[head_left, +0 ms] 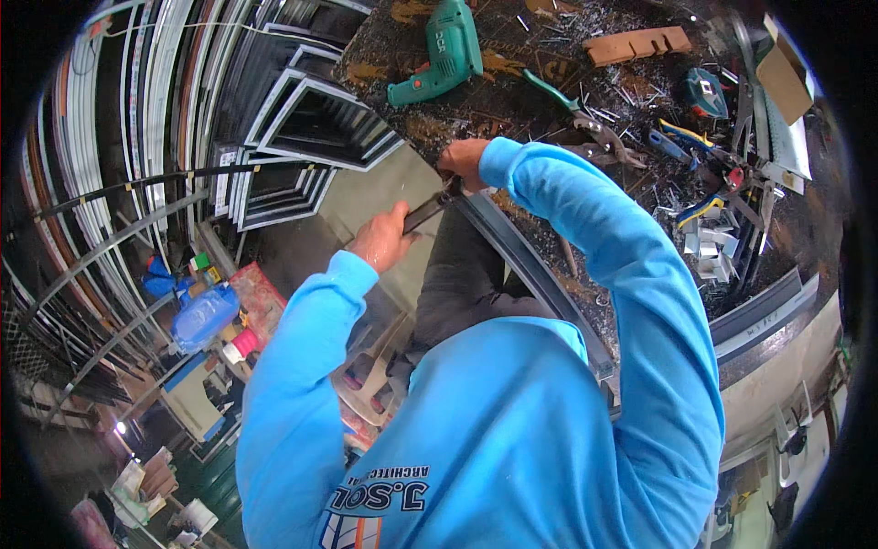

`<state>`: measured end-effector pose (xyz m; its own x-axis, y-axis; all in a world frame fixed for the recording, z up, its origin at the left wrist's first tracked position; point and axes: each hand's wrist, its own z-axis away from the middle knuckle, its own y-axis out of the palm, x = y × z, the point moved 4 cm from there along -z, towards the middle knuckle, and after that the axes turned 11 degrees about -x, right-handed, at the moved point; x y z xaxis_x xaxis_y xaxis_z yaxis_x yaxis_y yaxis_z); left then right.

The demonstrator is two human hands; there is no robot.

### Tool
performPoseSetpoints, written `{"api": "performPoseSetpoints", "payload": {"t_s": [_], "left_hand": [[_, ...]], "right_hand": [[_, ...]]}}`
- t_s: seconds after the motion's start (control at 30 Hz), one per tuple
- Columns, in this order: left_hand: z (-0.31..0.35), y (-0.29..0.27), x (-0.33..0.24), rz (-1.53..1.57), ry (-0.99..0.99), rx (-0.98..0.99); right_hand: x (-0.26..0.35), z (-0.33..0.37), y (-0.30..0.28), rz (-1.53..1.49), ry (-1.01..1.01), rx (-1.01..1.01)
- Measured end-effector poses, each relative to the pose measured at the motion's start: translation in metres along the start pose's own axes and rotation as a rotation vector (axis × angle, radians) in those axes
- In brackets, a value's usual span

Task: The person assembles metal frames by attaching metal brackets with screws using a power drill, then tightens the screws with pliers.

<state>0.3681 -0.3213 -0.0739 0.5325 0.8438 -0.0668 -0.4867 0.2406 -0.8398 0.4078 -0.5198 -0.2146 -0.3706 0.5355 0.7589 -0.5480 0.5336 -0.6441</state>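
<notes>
My left hand (382, 240) is wrapped round a short dark metal bar (425, 215) that reaches up to the corner of the bench. My right hand (465, 160) is closed at the bar's far end, its fingers bunched; what it pinches there is too small and dark to make out. From just beneath the right hand, a long grey metal profile (530, 265) runs toward my body along the bench edge. Its upper end lies close to the dark bar, and I cannot tell whether they are joined.
On the littered workbench (540, 101) lie a green power drill (450, 55), green-handled locking pliers (590, 119), a notched wooden block (637, 46), a tape measure (707, 93), yellow-and-blue pliers (686, 134) and metal brackets (712, 245). Metal frames (329, 123) lean at left, beside a blue container (206, 318).
</notes>
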Motion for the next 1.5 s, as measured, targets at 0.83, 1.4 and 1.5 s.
{"api": "performPoseSetpoints", "payload": {"t_s": [0.83, 1.4, 1.5], "left_hand": [[0.018, -0.040, 0.003, -0.372, -0.100, 0.322], [0.007, -0.033, 0.003, -0.059, 0.027, 0.165], [0.009, -0.046, 0.004, -0.306, 0.020, 0.359]], "right_hand": [[0.002, -0.001, 0.001, -0.027, 0.018, -0.032], [0.006, 0.002, -0.001, 0.034, -0.045, -0.082], [0.002, 0.002, 0.003, 0.004, 0.034, -0.042]]}}
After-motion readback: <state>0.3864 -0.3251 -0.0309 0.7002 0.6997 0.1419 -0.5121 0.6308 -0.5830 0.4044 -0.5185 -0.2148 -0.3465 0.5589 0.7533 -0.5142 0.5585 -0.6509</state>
